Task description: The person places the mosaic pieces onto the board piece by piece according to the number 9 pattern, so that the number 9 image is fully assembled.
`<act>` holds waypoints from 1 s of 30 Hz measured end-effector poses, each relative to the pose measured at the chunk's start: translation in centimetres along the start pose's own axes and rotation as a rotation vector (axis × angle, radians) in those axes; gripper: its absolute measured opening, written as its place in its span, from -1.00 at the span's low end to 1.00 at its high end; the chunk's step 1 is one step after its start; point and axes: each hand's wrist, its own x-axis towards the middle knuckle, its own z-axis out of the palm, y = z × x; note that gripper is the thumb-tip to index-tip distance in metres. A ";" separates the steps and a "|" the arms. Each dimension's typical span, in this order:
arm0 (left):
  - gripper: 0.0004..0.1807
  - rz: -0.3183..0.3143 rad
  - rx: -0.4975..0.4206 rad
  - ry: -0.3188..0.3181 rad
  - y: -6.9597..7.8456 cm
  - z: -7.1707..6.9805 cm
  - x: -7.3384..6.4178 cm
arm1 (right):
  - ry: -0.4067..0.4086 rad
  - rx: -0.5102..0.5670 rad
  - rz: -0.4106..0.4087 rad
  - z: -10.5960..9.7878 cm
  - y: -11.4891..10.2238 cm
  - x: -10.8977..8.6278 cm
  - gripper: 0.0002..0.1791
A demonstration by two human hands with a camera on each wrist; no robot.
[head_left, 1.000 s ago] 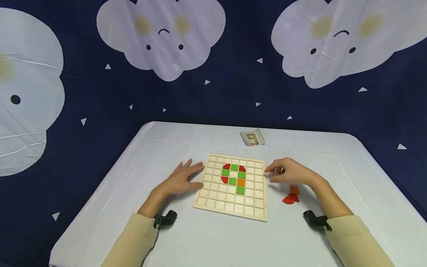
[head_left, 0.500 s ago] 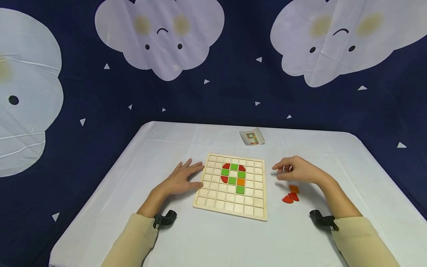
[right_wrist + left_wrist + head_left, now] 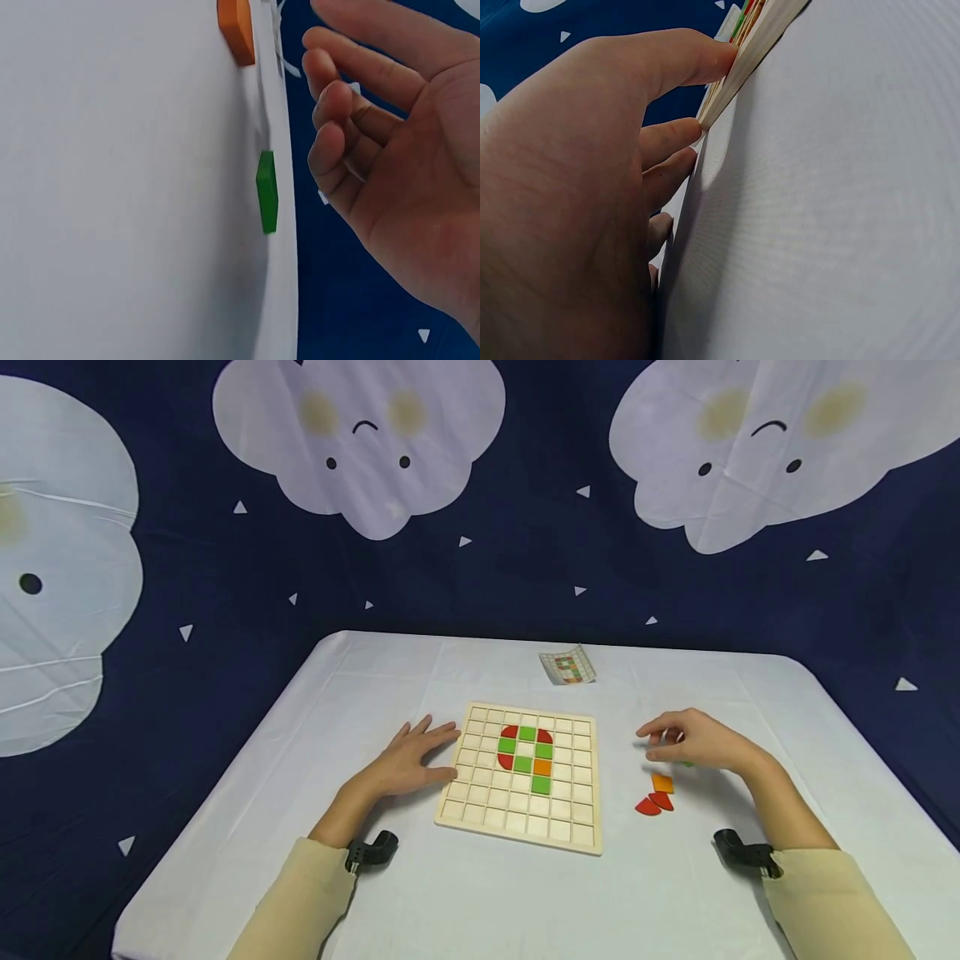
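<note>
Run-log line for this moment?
left hand: touching edge of board | right hand: empty, over table | on table: green tile, orange tile, two red tiles

Wore a plain beige left sleeve, ending well behind the left hand, and a matching right sleeve behind the right hand. Bore black, bent, round-ended wrist devices, jutting inward behind each hand.

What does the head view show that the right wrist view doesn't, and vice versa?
Head only: the left hand, the coloured pattern on the wooden grid board, the printed card, and two loose red quarter-circle pieces.
Right wrist only: the right hand's palm, with nothing in its fingers, and the green tile uncovered.
Both: that hand, the orange tile, white tablecloth, navy backdrop and the green tile, just a sliver in the head view.
</note>
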 end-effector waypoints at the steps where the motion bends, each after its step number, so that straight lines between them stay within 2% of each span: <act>1: -0.22 0.001 -0.001 -0.001 0.0 0.0 0.0 | 0.000 0.000 0.009 -0.1 0.1 -0.1 -0.57; 12: -0.22 -0.011 -0.005 -0.012 0.0 -0.1 -0.3 | 0.010 -0.003 0.066 -0.3 1.5 -0.8 -0.54; 22: -0.23 -0.002 -0.002 0.002 0.1 -0.2 -0.1 | 0.048 0.055 0.063 -1.3 2.7 -1.9 -0.55; 30: -0.23 -0.008 -0.005 -0.012 0.1 -0.1 0.0 | 0.033 0.044 0.043 -1.5 4.3 -2.8 -0.54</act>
